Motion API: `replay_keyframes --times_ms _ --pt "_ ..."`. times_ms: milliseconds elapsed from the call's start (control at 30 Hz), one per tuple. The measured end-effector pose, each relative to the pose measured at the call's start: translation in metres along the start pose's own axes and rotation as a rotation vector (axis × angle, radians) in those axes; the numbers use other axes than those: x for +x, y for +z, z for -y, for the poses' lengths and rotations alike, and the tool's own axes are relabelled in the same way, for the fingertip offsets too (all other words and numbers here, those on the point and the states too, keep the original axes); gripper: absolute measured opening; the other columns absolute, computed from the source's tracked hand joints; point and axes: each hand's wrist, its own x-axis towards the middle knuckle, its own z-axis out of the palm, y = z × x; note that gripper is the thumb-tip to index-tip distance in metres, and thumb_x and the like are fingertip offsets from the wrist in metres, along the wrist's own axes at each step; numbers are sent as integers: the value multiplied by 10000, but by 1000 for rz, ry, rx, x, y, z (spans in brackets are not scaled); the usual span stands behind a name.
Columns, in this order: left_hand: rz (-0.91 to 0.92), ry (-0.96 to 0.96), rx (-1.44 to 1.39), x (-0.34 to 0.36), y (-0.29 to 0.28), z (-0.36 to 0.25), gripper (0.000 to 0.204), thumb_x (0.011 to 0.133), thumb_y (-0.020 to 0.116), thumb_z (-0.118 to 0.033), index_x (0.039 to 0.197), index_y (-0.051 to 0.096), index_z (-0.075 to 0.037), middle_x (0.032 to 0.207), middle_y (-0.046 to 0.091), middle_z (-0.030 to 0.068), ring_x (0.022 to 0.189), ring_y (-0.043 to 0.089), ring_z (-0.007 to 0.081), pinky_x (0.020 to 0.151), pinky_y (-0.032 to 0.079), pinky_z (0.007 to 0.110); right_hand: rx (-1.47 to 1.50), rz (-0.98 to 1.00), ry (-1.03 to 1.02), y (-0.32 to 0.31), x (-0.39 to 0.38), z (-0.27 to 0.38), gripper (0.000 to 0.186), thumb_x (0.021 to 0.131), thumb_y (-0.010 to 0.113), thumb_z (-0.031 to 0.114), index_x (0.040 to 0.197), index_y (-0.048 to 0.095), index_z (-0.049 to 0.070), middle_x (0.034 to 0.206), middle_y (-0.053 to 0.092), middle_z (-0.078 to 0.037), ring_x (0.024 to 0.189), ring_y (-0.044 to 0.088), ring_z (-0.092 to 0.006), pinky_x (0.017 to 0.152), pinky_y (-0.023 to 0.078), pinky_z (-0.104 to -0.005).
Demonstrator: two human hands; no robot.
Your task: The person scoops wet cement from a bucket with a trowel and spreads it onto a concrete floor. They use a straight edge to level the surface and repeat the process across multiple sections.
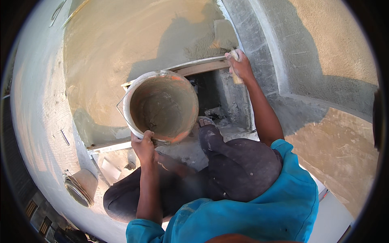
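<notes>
My left hand (144, 149) grips the near rim of a round mortar bucket (190, 97), thumb over the edge. The bucket is tilted so its mouth faces me; grey mortar (160, 110) coats its inside and bottom. A thin wire handle hangs at its left side. My right hand (240, 65) is closed around a pale, wooden-looking tool handle (237, 78) at the right end of the board edge. I cannot make out the tool's working part. Beyond that hand, rough wet mortar (206, 47) and a squarish plaster-coloured patch (225, 34) lie on the surface.
A wide, smooth plastered surface (117, 44) spreads ahead, edged by a wooden board (204, 67). Below the board is a dark opening (208, 91). Walls (316, 44) rise at the right. A second bucket (83, 186) lies at the lower left. My bent legs (243, 168) are close beneath the bucket.
</notes>
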Motion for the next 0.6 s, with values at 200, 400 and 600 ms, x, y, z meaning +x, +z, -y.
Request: replay_keyframes --times_ms 200,400,600 --pt "47 76 1 7 2 10 533 756 567 48 1278 462 28 1075 562 135 914 621 246 713 605 357 246 15 52 0 5 -12 299 976 589 314 1116 535 55 762 570 -52 511 550 -130 449 462 -309" --pt "50 74 -28 7 -3 11 529 761 569 51 1279 463 28 1077 560 126 931 613 238 713 598 363 203 -95 111 20 12 -21 366 990 561 315 1233 506 48 776 575 -63 506 561 -150 425 474 -329" --pt "3 33 -70 -1 3 4 474 744 563 89 1215 527 42 1036 590 87 905 571 167 828 459 270 31 -20 66 59 5 -26 418 978 571 334 1247 490 25 696 578 -87 498 602 -185 440 510 -359"
